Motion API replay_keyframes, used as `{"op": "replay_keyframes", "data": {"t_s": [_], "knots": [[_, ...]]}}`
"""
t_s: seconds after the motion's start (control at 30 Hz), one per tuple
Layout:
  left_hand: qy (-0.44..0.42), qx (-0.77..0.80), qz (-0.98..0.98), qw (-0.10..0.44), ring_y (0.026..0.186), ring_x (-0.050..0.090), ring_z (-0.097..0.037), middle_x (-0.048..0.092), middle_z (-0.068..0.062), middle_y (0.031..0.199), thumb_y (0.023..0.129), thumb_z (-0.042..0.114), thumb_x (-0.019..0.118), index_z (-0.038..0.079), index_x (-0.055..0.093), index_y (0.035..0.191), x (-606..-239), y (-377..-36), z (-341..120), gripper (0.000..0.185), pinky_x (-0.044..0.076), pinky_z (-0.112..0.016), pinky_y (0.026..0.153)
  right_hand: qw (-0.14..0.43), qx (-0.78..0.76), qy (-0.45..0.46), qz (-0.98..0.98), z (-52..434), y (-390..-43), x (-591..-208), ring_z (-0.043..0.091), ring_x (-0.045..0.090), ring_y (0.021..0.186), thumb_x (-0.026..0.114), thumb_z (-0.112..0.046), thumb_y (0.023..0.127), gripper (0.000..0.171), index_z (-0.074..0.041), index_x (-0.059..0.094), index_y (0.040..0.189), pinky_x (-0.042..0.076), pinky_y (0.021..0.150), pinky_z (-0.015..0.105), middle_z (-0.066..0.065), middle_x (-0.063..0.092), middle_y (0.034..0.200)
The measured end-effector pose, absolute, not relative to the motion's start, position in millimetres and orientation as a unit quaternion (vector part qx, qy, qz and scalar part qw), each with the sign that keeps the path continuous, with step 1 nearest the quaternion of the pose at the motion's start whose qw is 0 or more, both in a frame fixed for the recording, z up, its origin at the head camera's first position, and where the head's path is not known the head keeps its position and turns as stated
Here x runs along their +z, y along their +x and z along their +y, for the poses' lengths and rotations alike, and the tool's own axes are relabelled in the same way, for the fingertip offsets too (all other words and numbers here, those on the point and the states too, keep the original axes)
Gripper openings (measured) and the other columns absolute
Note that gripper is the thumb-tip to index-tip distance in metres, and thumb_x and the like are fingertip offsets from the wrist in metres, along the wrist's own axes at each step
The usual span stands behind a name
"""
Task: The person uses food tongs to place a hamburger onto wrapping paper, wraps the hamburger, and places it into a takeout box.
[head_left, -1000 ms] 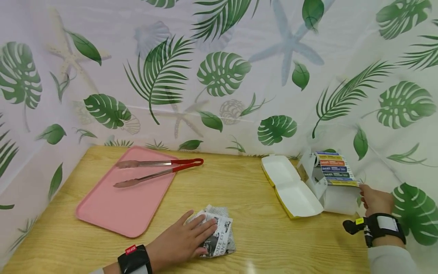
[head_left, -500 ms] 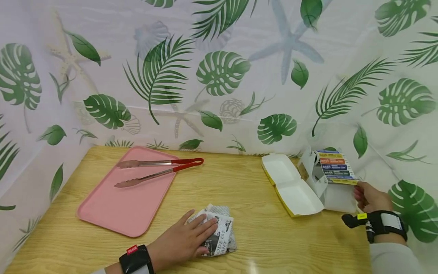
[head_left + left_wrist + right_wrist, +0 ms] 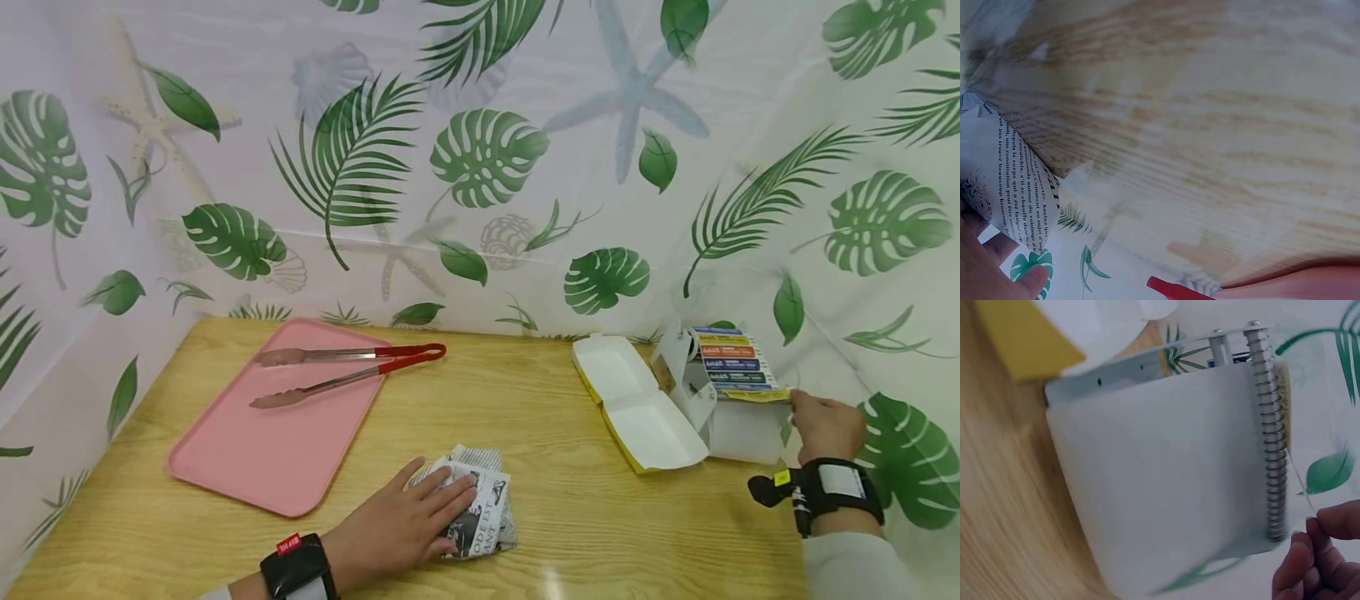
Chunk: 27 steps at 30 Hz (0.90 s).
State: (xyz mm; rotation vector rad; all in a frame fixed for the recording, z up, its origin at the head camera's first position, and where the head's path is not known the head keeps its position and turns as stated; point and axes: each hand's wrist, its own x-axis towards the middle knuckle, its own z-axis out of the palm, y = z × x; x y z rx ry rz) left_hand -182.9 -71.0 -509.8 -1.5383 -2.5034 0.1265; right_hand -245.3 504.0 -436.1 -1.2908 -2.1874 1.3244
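My left hand (image 3: 405,521) lies with fingers spread on top of a folded newsprint-paper packet (image 3: 491,512) at the front middle of the table. In the left wrist view, the packet's printed side (image 3: 1022,181) stands beyond the fingers. At the right, my right hand (image 3: 828,421) pinches the edge of a yellow sticker (image 3: 768,395) at the lower end of a strip of coloured printed stickers (image 3: 731,364). The strip lies over a metal label dispenser (image 3: 746,429). The right wrist view has the dispenser's plain side (image 3: 1166,469), its ribbed roller (image 3: 1269,437) and the pinching fingertips (image 3: 1310,534).
A yellow-and-white clamshell box (image 3: 652,425) stands unfolded left of the dispenser. Red-handled tongs (image 3: 360,373) lie across a pink tray (image 3: 277,458) at the back left. A leaf-print curtain (image 3: 480,167) hangs behind the table.
My right hand has risen slightly, and the yellow sticker at the strip's lower end now sticks out farther toward it. The left hand and the packet have stayed put.
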Motion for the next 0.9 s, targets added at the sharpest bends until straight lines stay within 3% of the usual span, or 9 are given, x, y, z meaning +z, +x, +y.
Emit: {"op": "replay_keyframes", "data": {"t_s": [0.1, 0.17, 0.3, 0.37, 0.43, 0.57, 0.67, 0.77, 0.9], "knots": [[-0.52, 0.051, -0.847, 0.096, 0.145, 0.038, -0.021, 0.036, 0.0, 0.162, 0.11, 0.052, 0.027, 0.015, 0.036, 0.159, -508, -184, -71, 0.063, 0.029, -0.05, 0.117, 0.188, 0.336, -0.385, -0.839, 485, -240, -421, 0.026, 0.054, 0.087, 0.051, -0.037, 0.101, 0.054, 0.005, 0.064, 0.132, 0.041, 0.061, 0.035, 0.018, 0.065, 0.105], [-0.519, 0.056, -0.847, 0.095, 0.146, 0.038, -0.021, 0.035, 0.0, 0.163, 0.109, 0.053, 0.027, 0.015, 0.035, 0.159, -507, -185, -72, 0.063, 0.029, -0.05, 0.117, 0.248, 0.283, -0.32, -0.869, 464, -236, -406, 0.027, 0.052, 0.085, 0.051, -0.034, 0.103, 0.05, 0.008, 0.067, 0.125, 0.037, 0.064, 0.034, 0.026, 0.063, 0.111], [-0.519, 0.072, -0.846, 0.099, 0.146, 0.038, -0.02, 0.034, 0.001, 0.163, 0.109, 0.054, 0.027, 0.017, 0.035, 0.16, -503, -188, -72, 0.063, 0.029, -0.051, 0.117, 0.313, 0.269, -0.202, -0.888, 410, -221, -376, 0.009, 0.047, 0.079, 0.062, -0.032, 0.101, 0.041, 0.007, 0.072, 0.111, 0.035, 0.066, 0.028, 0.007, 0.064, 0.094], [-0.519, 0.083, -0.845, 0.101, 0.146, 0.038, -0.019, 0.034, 0.002, 0.163, 0.109, 0.054, 0.026, 0.017, 0.035, 0.16, -502, -190, -71, 0.063, 0.029, -0.051, 0.117, 0.272, 0.318, -0.145, -0.897, 380, -211, -367, 0.004, 0.049, 0.08, 0.065, -0.034, 0.1, 0.041, 0.005, 0.072, 0.111, 0.039, 0.066, 0.022, -0.007, 0.063, 0.091], [-0.519, 0.09, -0.844, 0.1, 0.146, 0.038, -0.019, 0.034, 0.002, 0.163, 0.109, 0.054, 0.026, 0.018, 0.034, 0.16, -500, -191, -71, 0.063, 0.029, -0.051, 0.118, 0.184, 0.392, -0.082, -0.897, 350, -203, -364, 0.006, 0.053, 0.082, 0.066, -0.036, 0.1, 0.042, 0.003, 0.071, 0.113, 0.043, 0.068, 0.021, -0.012, 0.061, 0.09], [-0.52, 0.078, -0.845, 0.091, 0.146, 0.037, -0.019, 0.034, 0.002, 0.163, 0.109, 0.054, 0.028, 0.018, 0.034, 0.16, -500, -192, -71, 0.063, 0.027, -0.051, 0.119, -0.033, 0.525, 0.023, -0.85, 294, -198, -380, 0.019, 0.054, 0.088, 0.063, -0.034, 0.102, 0.038, 0.003, 0.067, 0.109, 0.046, 0.075, 0.029, 0.003, 0.06, 0.092], [-0.522, 0.069, -0.846, 0.089, 0.146, 0.037, -0.019, 0.034, 0.001, 0.163, 0.109, 0.054, 0.027, 0.017, 0.035, 0.16, -501, -191, -72, 0.064, 0.026, -0.051, 0.119, -0.148, 0.566, 0.06, -0.809, 261, -202, -404, 0.022, 0.05, 0.085, 0.062, -0.032, 0.103, 0.033, 0.001, 0.064, 0.103, 0.044, 0.075, 0.034, 0.008, 0.054, 0.09], [-0.523, 0.067, -0.845, 0.087, 0.146, 0.037, -0.019, 0.034, 0.001, 0.163, 0.109, 0.055, 0.027, 0.018, 0.035, 0.16, -503, -190, -73, 0.064, 0.025, -0.051, 0.119, -0.202, 0.559, 0.074, -0.801, 237, -209, -430, 0.021, 0.05, 0.082, 0.061, -0.029, 0.103, 0.028, -0.001, 0.065, 0.099, 0.042, 0.074, 0.035, 0.006, 0.053, 0.086], [-0.526, 0.063, -0.844, 0.081, 0.146, 0.038, -0.019, 0.035, 0.002, 0.162, 0.109, 0.055, 0.028, 0.018, 0.036, 0.16, -504, -188, -73, 0.063, 0.025, -0.051, 0.119, -0.225, 0.505, 0.091, -0.828, 217, -219, -456, 0.021, 0.051, 0.08, 0.058, -0.024, 0.105, 0.023, -0.005, 0.067, 0.097, 0.039, 0.072, 0.035, 0.009, 0.057, 0.087]]}}
